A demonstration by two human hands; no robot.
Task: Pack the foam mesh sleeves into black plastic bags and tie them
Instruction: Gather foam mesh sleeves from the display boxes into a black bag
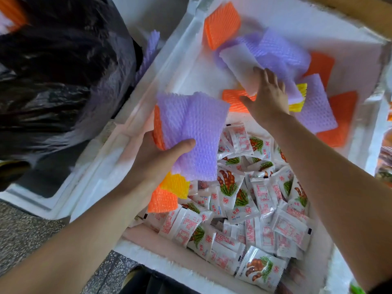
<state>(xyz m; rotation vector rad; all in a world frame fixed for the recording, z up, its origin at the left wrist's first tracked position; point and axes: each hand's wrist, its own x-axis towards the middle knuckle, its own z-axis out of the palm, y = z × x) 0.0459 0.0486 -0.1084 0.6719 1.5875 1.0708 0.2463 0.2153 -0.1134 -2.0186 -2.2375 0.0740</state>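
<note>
White foam box [146, 85] fills the view from centre out to 1 and 5 o'clock, lid off. Black bag [55, 85] bulges at 10 o'clock, just beside the box's left wall; something orange shows at its top, blurred, so the mouth looks untied. Near half of the box, 5 o'clock, is packed with printed sachets [256, 200]. Far half, 1 o'clock, holds the loose sleeves [282, 54]: purple, orange, yellow and one white, lying flat and overlapping on the box floor. One more purple sleeve [151, 45] stands wedged between bag and box at 11 o'clock. A bundle [191, 134] of sleeves, purple on top with orange and yellow edges below, sits at centre above the sachets. Left hand [152, 160] clamps it, thumb across the top face, fingers hidden underneath. Right hand [268, 96] is at 1 o'clock on the loose pile, fingers [270, 76] spread and laid over the white and purple sleeves, thumb out wide; nothing pinched yet. Step in hand, as I judge it: gathering, mid-task, with the bag part filled and sleeves left in the box. Next move calls for the right fingers to close on a few sleeves, draw them onto the bundle toward 7 o'clock, then carry the lot to 10 o'clock into the bag. Sleeves are light and springy; a loose grip may shed some among the sachets.
</note>
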